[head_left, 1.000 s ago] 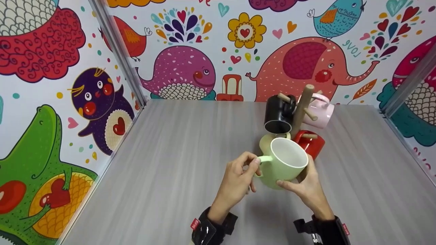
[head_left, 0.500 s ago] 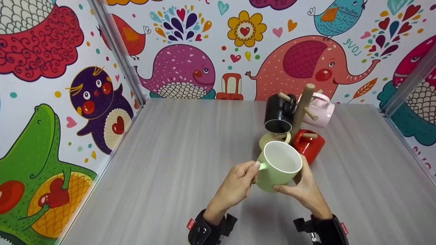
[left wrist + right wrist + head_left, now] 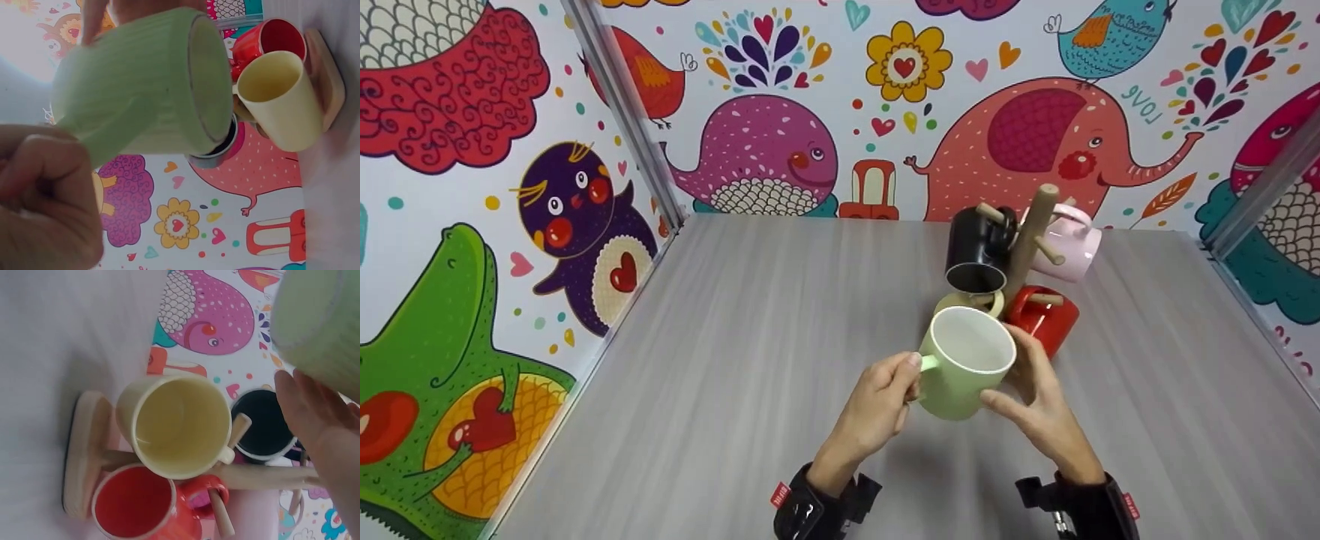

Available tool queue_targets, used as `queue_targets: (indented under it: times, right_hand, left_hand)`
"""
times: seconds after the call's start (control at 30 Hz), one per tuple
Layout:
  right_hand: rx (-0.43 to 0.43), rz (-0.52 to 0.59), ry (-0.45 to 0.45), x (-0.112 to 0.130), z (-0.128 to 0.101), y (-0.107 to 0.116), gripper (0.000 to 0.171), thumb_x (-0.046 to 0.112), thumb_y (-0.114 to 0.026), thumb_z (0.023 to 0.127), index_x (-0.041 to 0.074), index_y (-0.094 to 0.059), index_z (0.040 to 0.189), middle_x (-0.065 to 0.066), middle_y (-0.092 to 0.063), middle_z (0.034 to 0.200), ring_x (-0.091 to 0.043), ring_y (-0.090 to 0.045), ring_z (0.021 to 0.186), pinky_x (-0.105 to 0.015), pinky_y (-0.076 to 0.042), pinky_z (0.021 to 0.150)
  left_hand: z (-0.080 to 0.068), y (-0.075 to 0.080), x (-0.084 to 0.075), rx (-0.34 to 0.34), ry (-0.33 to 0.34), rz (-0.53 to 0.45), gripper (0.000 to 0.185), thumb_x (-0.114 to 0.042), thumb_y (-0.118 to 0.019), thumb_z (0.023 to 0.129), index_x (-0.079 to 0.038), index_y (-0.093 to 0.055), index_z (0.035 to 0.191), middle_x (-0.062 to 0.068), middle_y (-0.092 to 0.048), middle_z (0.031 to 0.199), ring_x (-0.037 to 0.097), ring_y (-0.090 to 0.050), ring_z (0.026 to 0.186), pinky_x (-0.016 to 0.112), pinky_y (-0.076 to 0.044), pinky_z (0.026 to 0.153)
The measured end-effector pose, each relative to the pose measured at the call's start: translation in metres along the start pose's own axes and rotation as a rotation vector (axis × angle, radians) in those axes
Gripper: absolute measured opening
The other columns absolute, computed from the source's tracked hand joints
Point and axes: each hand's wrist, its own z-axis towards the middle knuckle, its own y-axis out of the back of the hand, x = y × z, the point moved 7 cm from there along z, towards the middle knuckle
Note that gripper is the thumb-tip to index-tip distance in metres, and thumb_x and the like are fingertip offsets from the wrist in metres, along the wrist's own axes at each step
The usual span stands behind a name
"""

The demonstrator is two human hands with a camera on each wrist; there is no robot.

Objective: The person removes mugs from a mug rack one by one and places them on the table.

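Both hands hold one green mug (image 3: 962, 364) up in the air over the grey table (image 3: 720, 390). My left hand (image 3: 877, 401) pinches the mug's little handle, with the fingers curled tight around it. My right hand (image 3: 1039, 409) rests on the mug's other side with fingers nearly straight, flat on the wall of the mug. The two hands sit close together, with only the mug between them. The mug's open mouth faces up and a bit back toward the person.

Just behind the green mug stands a wooden mug tree (image 3: 1030, 229). Its round base (image 3: 84, 455) sits on the table. A yellow mug (image 3: 969, 302) hangs low on it, very near the green mug's far rim. A red mug (image 3: 1046, 319) hangs beside the yellow one, close to the right hand's fingertips. A black mug (image 3: 979, 251) hangs higher up, and a pink mug (image 3: 1069, 244) hangs on the far side. So the room behind the green mug is tight.

On the left there is lots of bare table, all the way to the picture wall (image 3: 472, 225) with the animals. The right side has open table too, up to the metal edge (image 3: 1256, 187). Both wrists come up from the bottom, each with a black strap, and both hands angle in toward the mug.
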Motion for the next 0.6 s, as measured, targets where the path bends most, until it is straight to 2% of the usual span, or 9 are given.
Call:
queue_targets:
  times: [0.1,0.17,0.27,0.37,0.47,0.6]
  right_hand:
    - [0.016,0.044,0.094,0.006,0.002,0.009,0.066,-0.027,-0.055,0.083,-0.012,-0.035,0.145,-0.006,-0.055,0.141,-0.014,-0.055,0.126,-0.024,-0.047,0.099]
    - [0.008,0.019,0.125,0.008,0.001,0.016,0.065,-0.029,-0.053,0.084,-0.008,-0.040,0.143,-0.007,-0.057,0.140,-0.015,-0.056,0.125,-0.024,-0.046,0.100]
    - [-0.037,-0.110,0.113,0.010,0.000,0.028,0.058,-0.028,-0.057,0.084,-0.008,-0.048,0.138,-0.005,-0.060,0.135,-0.014,-0.058,0.122,-0.021,-0.047,0.098]
    - [-0.080,-0.249,0.088,0.011,-0.001,0.035,0.050,-0.025,-0.062,0.084,-0.013,-0.053,0.132,-0.004,-0.063,0.129,-0.013,-0.060,0.116,-0.018,-0.048,0.094]
    - [-0.111,-0.338,0.071,0.012,-0.002,0.040,0.043,-0.023,-0.064,0.084,-0.014,-0.058,0.126,-0.001,-0.065,0.123,-0.012,-0.061,0.113,-0.016,-0.048,0.091]
    - [-0.143,-0.403,0.072,0.012,-0.003,0.043,0.038,-0.022,-0.066,0.084,-0.011,-0.064,0.120,-0.008,-0.067,0.118,-0.012,-0.062,0.109,-0.015,-0.048,0.088]
  left_hand:
    - [0.000,0.008,0.002,-0.051,-0.005,0.003,0.035,-0.017,-0.040,0.110,-0.011,-0.046,0.076,-0.005,-0.039,0.062,0.003,-0.028,0.040,0.018,-0.023,0.038]
    - [0.000,0.015,0.003,-0.089,-0.016,0.010,0.034,-0.016,-0.040,0.110,-0.010,-0.046,0.077,-0.004,-0.039,0.063,0.003,-0.028,0.041,0.017,-0.024,0.039]
    - [0.001,0.027,0.005,-0.150,-0.033,0.011,0.033,-0.014,-0.038,0.109,-0.009,-0.047,0.078,-0.003,-0.041,0.066,0.003,-0.029,0.042,0.017,-0.025,0.040]
    - [0.002,0.038,0.006,-0.207,-0.053,-0.003,0.034,-0.012,-0.037,0.109,-0.008,-0.047,0.077,-0.002,-0.040,0.066,0.003,-0.030,0.042,0.016,-0.026,0.040]
    - [0.002,0.048,0.007,-0.248,-0.070,-0.037,0.034,-0.011,-0.038,0.109,-0.006,-0.047,0.077,-0.003,-0.038,0.064,0.003,-0.030,0.043,0.017,-0.026,0.040]
    - [0.002,0.057,0.009,-0.285,-0.077,-0.067,0.033,-0.011,-0.038,0.109,-0.004,-0.049,0.079,-0.004,-0.036,0.061,0.004,-0.030,0.042,0.017,-0.025,0.039]
